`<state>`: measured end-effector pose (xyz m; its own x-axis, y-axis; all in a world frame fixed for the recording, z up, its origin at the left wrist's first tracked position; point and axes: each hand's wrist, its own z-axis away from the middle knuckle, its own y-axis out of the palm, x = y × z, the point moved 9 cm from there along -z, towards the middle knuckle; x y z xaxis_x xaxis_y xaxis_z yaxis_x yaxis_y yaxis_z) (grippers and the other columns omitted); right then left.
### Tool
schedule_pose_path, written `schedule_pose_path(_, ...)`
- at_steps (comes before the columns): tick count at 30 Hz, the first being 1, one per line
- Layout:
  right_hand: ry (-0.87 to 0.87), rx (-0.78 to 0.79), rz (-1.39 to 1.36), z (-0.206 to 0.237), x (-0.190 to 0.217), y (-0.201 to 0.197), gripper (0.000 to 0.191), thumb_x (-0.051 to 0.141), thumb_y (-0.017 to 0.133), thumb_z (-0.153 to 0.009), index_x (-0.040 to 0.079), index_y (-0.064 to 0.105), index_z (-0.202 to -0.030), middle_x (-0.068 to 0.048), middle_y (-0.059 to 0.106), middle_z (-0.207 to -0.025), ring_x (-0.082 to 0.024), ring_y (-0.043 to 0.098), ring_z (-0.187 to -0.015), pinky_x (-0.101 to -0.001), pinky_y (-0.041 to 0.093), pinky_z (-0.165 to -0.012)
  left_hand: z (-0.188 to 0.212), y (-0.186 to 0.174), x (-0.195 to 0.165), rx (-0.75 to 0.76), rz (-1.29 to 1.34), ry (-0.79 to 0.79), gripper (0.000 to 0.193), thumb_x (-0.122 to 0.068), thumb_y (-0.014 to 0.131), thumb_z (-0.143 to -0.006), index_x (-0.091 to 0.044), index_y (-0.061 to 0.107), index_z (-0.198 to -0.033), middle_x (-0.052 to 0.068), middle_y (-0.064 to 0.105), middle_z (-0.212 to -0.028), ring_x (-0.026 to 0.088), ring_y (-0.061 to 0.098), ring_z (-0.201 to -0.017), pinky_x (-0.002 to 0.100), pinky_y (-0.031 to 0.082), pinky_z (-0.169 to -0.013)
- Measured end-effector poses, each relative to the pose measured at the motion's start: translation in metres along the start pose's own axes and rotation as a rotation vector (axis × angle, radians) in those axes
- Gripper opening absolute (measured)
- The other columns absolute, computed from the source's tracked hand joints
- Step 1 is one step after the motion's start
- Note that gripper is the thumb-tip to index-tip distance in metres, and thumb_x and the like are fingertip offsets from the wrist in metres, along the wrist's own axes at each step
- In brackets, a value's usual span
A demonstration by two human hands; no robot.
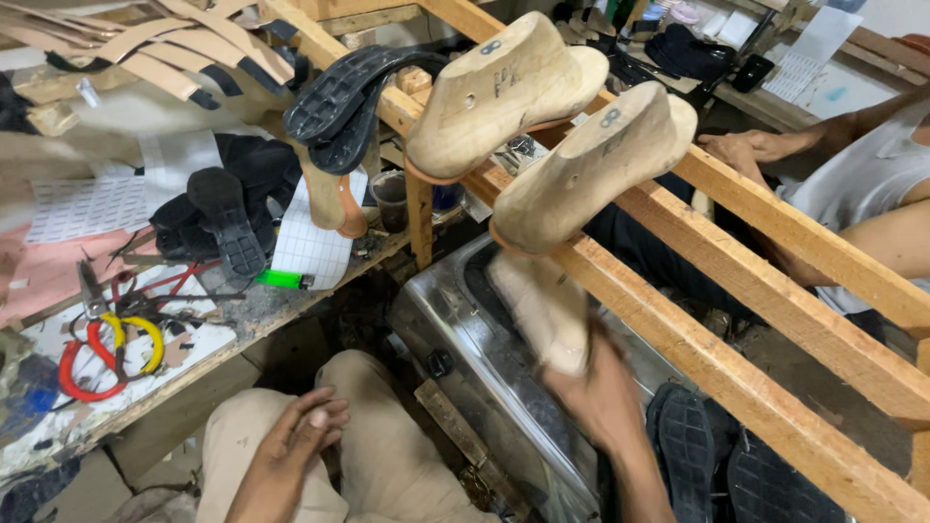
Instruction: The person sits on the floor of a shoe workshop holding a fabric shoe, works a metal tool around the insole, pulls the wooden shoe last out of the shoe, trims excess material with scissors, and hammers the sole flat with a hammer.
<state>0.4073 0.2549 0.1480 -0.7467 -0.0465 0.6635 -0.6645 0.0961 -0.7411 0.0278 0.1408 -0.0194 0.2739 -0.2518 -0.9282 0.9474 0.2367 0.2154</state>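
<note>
My right hand (603, 395) grips a pale wooden shoe last (542, 308), blurred by motion, over a shiny metal box (455, 329) below the wooden rails. My left hand (295, 446) rests with loosely curled fingers on my left thigh and holds nothing. Two more wooden lasts (504, 87) (591, 165) sit side by side on a slanting wooden rail (736, 368) just above the held one.
Black rubber soles (349, 92) lie on the rail at the top; more soles (690, 444) lie at the lower right. The workbench (223, 334) on the left carries red and yellow-handled pliers (107, 349), a green lighter (281, 279) and a black sole (228, 221). Another person's arm (872, 184) is at the right.
</note>
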Motion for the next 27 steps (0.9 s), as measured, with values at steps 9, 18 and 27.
schedule_pose_path(9,-0.071,0.900,-1.162,0.122,0.132,0.143,0.110,0.019,0.089,-0.075,0.000,0.028,-0.164,-0.014,0.054,-0.150,-0.025,0.051,-0.139,-0.0373,0.037,-0.120,0.014,0.027,0.019,-0.026,-0.008,0.217,0.066,-0.022,0.062,-0.095,-0.007,0.042,-0.157,0.013,0.057,-0.146,0.022,0.056,-0.134,0.035,0.041,-0.112)
schedule_pose_path(18,-0.530,0.728,-0.302,0.121,0.207,0.161,0.084,0.055,0.070,-0.086,0.008,0.047,-0.151,-0.022,0.068,-0.120,-0.037,0.068,-0.110,-0.0472,0.054,-0.096,0.093,-0.132,-0.048,-0.455,-0.239,0.655,0.068,-0.019,0.065,-0.097,0.001,0.043,-0.159,0.017,0.060,-0.145,0.022,0.060,-0.130,0.034,0.045,-0.109)
schedule_pose_path(27,-1.402,0.220,-0.078,0.167,0.235,0.212,0.043,0.029,0.061,-0.096,0.035,0.061,-0.139,0.005,0.063,-0.138,-0.019,0.054,-0.139,-0.0565,0.033,-0.123,0.105,-0.137,-0.027,-0.449,-0.973,0.482,0.058,-0.035,0.079,-0.075,-0.003,0.068,-0.123,0.020,0.078,-0.102,0.030,0.075,-0.104,0.043,0.054,-0.097)
